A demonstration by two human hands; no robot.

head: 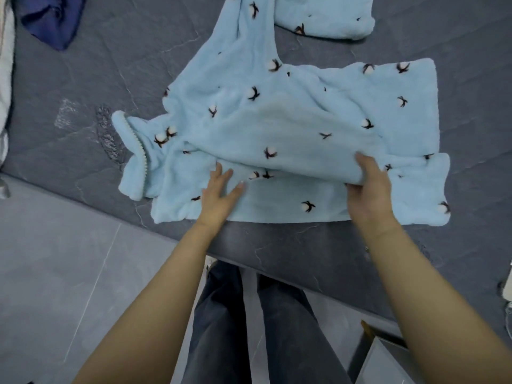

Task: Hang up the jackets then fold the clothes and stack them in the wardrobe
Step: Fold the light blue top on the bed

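Seemingly soft and floppy, the fleece top (277, 128) is sagging where the right hand (368, 187) is gripping its folded edge; the left hand (221, 192) is pressing flat, fingers straight

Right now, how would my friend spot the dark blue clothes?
Start at the big dark grey surface and go to its far left corner. The dark blue cloth lies crumpled there. It is plain navy, unlike the pale blue fleece garment with its cotton-flower print.

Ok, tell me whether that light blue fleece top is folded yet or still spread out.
Partly folded. The light blue fleece top lies mostly spread; the right hand grips a doubled-over layer, the left hand presses it flat.
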